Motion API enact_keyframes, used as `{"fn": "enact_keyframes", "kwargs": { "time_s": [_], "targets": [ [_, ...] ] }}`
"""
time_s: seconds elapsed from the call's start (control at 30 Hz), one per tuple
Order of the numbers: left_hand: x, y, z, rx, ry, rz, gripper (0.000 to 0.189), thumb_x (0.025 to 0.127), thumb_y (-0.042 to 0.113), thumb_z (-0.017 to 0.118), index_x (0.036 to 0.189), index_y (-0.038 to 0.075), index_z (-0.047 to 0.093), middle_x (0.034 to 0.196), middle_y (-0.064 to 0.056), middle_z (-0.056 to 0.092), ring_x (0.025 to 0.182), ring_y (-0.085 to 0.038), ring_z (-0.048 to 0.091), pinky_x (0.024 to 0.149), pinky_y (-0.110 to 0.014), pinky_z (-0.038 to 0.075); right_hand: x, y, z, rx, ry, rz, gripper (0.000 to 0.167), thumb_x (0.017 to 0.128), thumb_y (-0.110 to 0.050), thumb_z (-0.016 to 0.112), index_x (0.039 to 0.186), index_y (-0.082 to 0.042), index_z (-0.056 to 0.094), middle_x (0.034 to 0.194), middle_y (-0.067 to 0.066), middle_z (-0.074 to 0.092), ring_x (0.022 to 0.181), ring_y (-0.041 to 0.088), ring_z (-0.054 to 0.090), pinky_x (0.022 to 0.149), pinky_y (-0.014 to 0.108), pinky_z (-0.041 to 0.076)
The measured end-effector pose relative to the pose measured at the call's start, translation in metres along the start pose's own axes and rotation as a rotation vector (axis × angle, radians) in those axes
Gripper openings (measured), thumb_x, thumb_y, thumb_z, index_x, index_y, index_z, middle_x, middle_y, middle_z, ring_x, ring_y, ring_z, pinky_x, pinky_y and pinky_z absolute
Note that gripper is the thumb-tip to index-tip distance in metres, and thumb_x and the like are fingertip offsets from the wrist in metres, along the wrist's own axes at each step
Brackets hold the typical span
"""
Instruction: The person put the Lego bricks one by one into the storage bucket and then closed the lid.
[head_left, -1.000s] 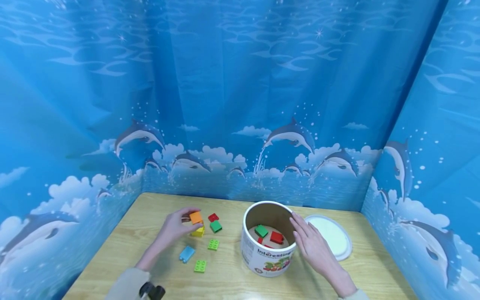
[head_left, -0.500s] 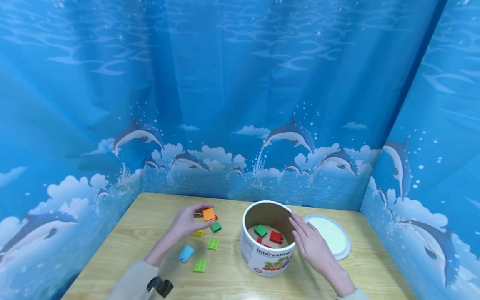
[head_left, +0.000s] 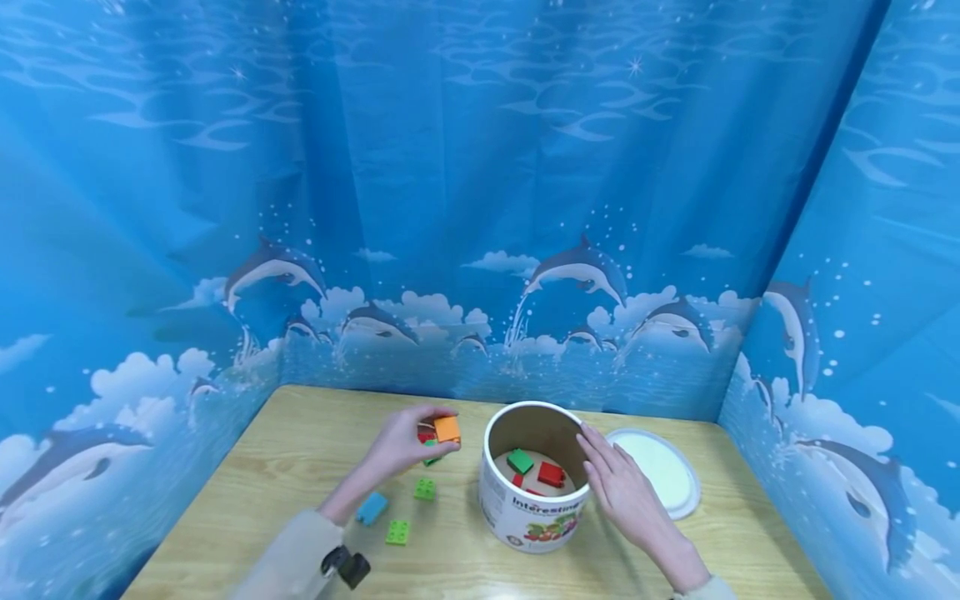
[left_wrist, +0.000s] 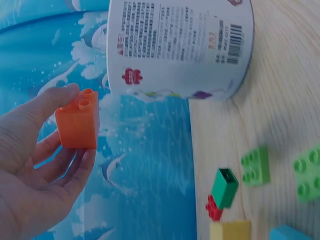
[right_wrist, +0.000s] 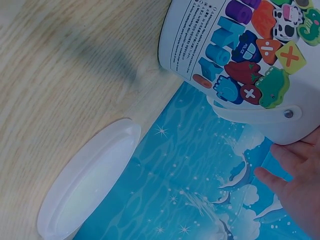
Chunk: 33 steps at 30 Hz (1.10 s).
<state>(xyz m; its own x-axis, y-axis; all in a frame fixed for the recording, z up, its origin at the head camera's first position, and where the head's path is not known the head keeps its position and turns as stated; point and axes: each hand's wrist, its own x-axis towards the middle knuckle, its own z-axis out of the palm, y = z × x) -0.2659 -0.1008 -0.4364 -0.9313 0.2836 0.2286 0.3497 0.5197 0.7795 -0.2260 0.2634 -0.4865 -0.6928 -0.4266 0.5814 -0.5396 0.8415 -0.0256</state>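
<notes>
My left hand (head_left: pixel 405 437) pinches an orange toy brick (head_left: pixel 447 429) between thumb and fingertips, raised left of the round white bucket (head_left: pixel 536 527). In the left wrist view, studs show on the orange brick (left_wrist: pixel 79 122) beside the thumb. My right hand (head_left: pixel 626 492) rests with fairly straight fingers on the bucket's right rim. Inside the bucket lie a green brick (head_left: pixel 520 461) and a red brick (head_left: pixel 551 474), with more red beside them. The right wrist view shows those fingers against the bucket wall near its handle (right_wrist: pixel 255 115).
On the wooden table (head_left: pixel 247 500) lie light green bricks (head_left: pixel 397 532), a blue brick (head_left: pixel 371 507), a dark green brick (left_wrist: pixel 224 187), a red brick (left_wrist: pixel 213 208) and a yellow brick (left_wrist: pixel 230 230). A white lid (head_left: pixel 663 471) sits right of the bucket. A dolphin-print curtain (head_left: pixel 450 208) surrounds the table.
My left hand has carried the orange brick to the right, away from above the yellow brick and toward the bucket. My right hand has stayed on the rim.
</notes>
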Motion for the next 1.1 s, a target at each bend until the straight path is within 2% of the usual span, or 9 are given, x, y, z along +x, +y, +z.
{"fn": "enact_keyframes", "kwargs": {
  "time_s": [0.17,0.27,0.6,0.8,0.97,1.1],
  "targets": [
    [0.007,0.013,0.010,0.012,-0.017,0.093,0.049,0.081,0.018,0.086,0.126,0.010,0.068,0.116,-0.004,0.071,0.101,-0.019,0.067,0.086,-0.031,0.060,0.000,0.000,0.000,0.004,0.008,-0.005,0.044,0.097,-0.010,0.059,0.139,0.003,0.057,0.150,0.019,0.050,0.132,0.037,0.053,0.103,0.059,0.047],
    [0.012,0.020,0.018,0.013,-0.030,0.128,0.049,0.082,0.019,0.086,0.126,0.008,0.068,0.117,-0.006,0.071,0.102,-0.019,0.067,0.087,-0.030,0.060,0.001,0.000,0.001,0.002,0.011,-0.008,0.044,0.097,-0.010,0.060,0.138,0.003,0.057,0.149,0.019,0.051,0.132,0.037,0.054,0.104,0.058,0.047],
    [0.030,0.040,0.051,-0.027,-0.085,0.089,0.049,0.084,0.025,0.085,0.128,0.013,0.067,0.123,-0.005,0.069,0.106,-0.022,0.066,0.089,-0.036,0.060,0.001,0.000,-0.001,-0.011,0.000,-0.008,0.043,0.098,-0.012,0.058,0.138,0.003,0.058,0.149,0.019,0.051,0.133,0.037,0.053,0.105,0.058,0.046],
    [0.040,0.045,0.069,-0.031,-0.118,0.089,0.046,0.084,0.023,0.085,0.127,0.013,0.068,0.120,-0.003,0.070,0.099,-0.016,0.066,0.083,-0.025,0.059,0.000,0.000,0.000,-0.017,-0.010,0.002,0.042,0.101,-0.015,0.054,0.140,0.002,0.057,0.152,0.017,0.048,0.136,0.035,0.050,0.107,0.057,0.045],
    [0.048,0.048,0.083,0.021,-0.143,0.108,0.046,0.083,0.023,0.086,0.125,0.013,0.069,0.117,-0.002,0.071,0.096,-0.013,0.067,0.081,-0.020,0.057,0.000,0.000,-0.001,-0.019,-0.013,0.005,0.042,0.103,-0.016,0.052,0.140,0.002,0.056,0.152,0.017,0.048,0.137,0.035,0.049,0.107,0.057,0.045],
    [0.051,0.049,0.093,0.065,-0.162,0.137,0.046,0.083,0.022,0.086,0.125,0.012,0.069,0.117,-0.002,0.071,0.096,-0.012,0.066,0.082,-0.018,0.056,0.000,-0.001,-0.001,-0.015,-0.011,0.006,0.043,0.100,-0.013,0.056,0.140,0.002,0.057,0.151,0.018,0.050,0.136,0.035,0.050,0.107,0.058,0.045]
  ]
}}
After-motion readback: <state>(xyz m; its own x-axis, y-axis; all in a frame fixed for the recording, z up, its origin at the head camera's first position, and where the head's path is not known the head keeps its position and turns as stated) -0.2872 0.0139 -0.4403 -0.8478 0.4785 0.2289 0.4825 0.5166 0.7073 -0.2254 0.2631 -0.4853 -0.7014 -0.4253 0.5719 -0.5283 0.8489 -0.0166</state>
